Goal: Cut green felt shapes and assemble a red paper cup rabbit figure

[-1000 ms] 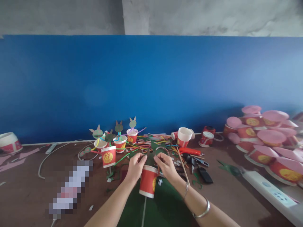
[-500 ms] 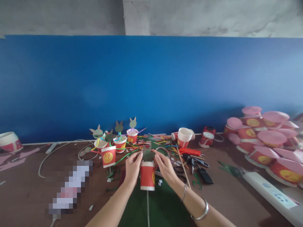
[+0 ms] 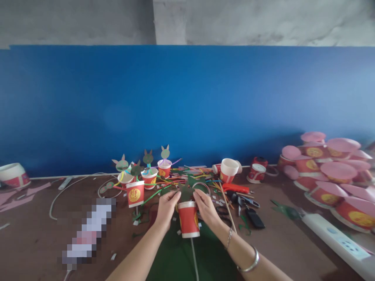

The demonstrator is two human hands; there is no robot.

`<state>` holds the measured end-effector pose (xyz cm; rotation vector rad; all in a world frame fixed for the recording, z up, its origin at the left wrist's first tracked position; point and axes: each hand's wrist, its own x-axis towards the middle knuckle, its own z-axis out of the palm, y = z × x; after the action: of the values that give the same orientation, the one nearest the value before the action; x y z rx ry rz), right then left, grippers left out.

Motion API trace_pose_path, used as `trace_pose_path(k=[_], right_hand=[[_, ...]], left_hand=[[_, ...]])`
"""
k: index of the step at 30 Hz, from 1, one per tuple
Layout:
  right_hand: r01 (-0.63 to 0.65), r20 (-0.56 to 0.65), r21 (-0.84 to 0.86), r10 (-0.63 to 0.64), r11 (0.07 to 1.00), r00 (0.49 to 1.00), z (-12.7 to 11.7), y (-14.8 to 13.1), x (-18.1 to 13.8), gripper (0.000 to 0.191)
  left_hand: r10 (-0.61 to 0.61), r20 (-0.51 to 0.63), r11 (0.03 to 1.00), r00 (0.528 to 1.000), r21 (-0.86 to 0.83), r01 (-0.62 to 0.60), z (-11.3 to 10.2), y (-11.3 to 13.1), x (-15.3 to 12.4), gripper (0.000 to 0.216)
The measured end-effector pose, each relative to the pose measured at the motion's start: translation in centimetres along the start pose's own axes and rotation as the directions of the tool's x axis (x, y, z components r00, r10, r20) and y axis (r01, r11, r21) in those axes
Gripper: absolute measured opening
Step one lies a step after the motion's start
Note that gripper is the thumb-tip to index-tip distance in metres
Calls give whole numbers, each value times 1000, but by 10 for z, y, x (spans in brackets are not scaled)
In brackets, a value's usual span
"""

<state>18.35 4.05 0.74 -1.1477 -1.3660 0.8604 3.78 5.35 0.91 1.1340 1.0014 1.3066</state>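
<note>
I hold a red paper cup (image 3: 188, 220) with a gold emblem over a dark green sheet (image 3: 187, 257). A thin white stick (image 3: 195, 258) hangs from the cup's bottom. A dark green cut-out with ears (image 3: 185, 192) sits above its rim. My left hand (image 3: 166, 207) pinches the cut-out and rim from the left. From the right, my right hand (image 3: 206, 208), with bracelets on the wrist, pinches the same spot. Both hands are closed on the piece.
Behind stand several red cups with animal-head cut-outs (image 3: 146, 171), a pile of coloured strips (image 3: 190, 175), a red glue gun (image 3: 236, 189), scissors (image 3: 222, 212) and a wooden skewer (image 3: 227, 208). Pink-lidded cups (image 3: 331, 175) pile at the right by a white power strip (image 3: 336, 236). A blue wall backs the table.
The cup has gone from tilted to nearly upright and shifted a little to the right. Both hands stayed pinched at its rim and the stick below swung with it.
</note>
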Motion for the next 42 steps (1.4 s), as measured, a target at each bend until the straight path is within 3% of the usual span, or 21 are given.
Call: trace_pose_path(k=[13,19,28,42], right_hand=[[-20,-1,-36,20,999,1000,-1,3,1,41],[3,24,6,-3,1000,1000,-1,-1,-1,37],[-94,105,133,80,987,991,-2,-18,-4,37],[47,8,19,-47,999,999,-4,-6,1,31]], left_hand=[[17,-53,999,998,28,-16,0,1,-1,23],[70,-30,990,997,124,-66,-2,5,0,25],[109,32,981,994,161,-113,-2,2,0,24],[94,4,985,996,146,-94,2,4,-3,25]])
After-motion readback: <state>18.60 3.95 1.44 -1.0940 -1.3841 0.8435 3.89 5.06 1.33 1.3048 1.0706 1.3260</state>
